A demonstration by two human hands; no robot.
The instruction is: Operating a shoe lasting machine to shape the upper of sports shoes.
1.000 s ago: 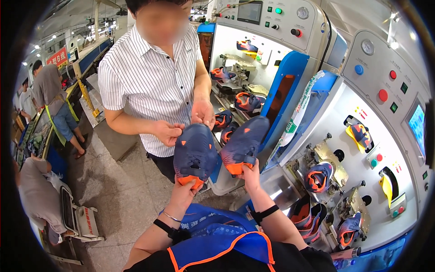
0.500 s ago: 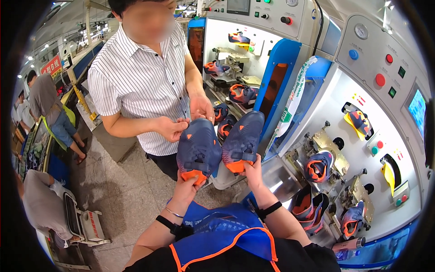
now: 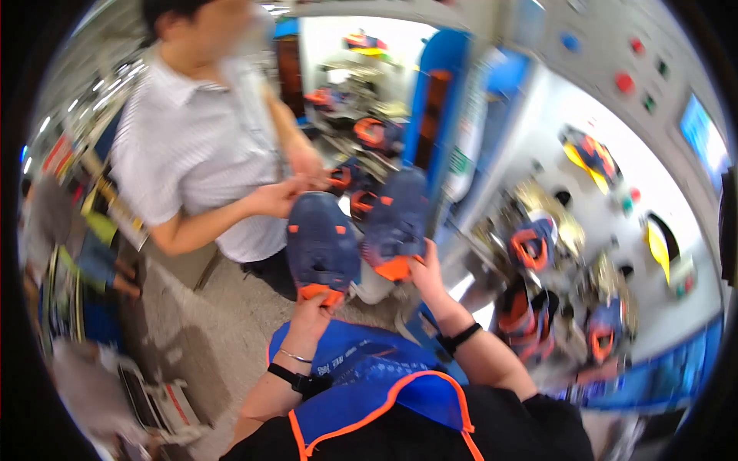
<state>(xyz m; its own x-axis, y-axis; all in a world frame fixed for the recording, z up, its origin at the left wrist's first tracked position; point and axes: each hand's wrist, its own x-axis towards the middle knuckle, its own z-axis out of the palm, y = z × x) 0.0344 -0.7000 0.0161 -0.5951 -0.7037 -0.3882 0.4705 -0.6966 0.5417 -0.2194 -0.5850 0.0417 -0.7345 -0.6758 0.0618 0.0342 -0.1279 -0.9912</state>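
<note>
While the far left is motion-blurred, a grey-topped person (image 3: 96, 388) is readable low down, just beside a pale frame (image 3: 167, 403). Speckled grey floor (image 3: 234, 311) next. Then a co-worker (image 3: 207, 146), pale striped shirt, standing across from the wearer, forearms meeting close by the toe of the left shoe (image 3: 323, 238); whether they touch it, can't tell, too blurred.

Left shoe: navy, orange heel end, held up in midair, toe pointing away from the wearer. Left grip (image 3: 311, 313) clenched on that heel end. Silver bangle (image 3: 296, 356) and black left wristband (image 3: 286, 376) below it.

Lit cabinet (image 3: 319, 38) behind, navy-and-orange shoes on metal fixtures inside. Centre bottom: blue apron (image 3: 369, 352), orange edging, over a black top.

Right shoe (image 3: 400, 215): same colours, also in midair, beside the left one, toe leaning a bit right. Right grip (image 3: 427, 275) grasping its orange heel end. Black right wristband (image 3: 460, 338).

Further right: blue door (image 3: 457, 58), then a second cabinet (image 3: 653, 196) with a mounted shoe (image 3: 544, 234), a yellow pad (image 3: 659, 250), and a bluish screen (image 3: 702, 131) near the edge.
</note>
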